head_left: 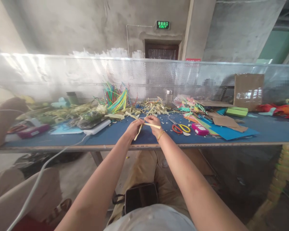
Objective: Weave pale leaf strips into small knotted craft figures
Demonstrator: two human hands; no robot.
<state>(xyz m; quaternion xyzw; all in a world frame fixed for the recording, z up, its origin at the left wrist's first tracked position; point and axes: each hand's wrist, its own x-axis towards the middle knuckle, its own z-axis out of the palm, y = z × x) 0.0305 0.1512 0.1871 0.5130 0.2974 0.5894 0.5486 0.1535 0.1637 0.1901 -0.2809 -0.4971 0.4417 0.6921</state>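
Note:
Close together near the table's front edge, my left hand (133, 129) and my right hand (154, 121) pinch pale yellow flat strips (139, 132) between them. One strip end hangs down below my left fingers, while another lies across toward my right wrist. Whether the strips are husk or paper I cannot make out. Just right of my right hand are scissors (181, 129) with red and yellow handles. Beyond my fingers lies a heap of similar pale scraps (156, 106).
A bundle of coloured stems (117, 98) stands behind, left of centre. A white power strip (97, 127) trails a cable off the blue table (115, 136). A magenta box (199, 129) and blue paper (233, 132) lie right. Another person's arm (2, 118) reaches in at left.

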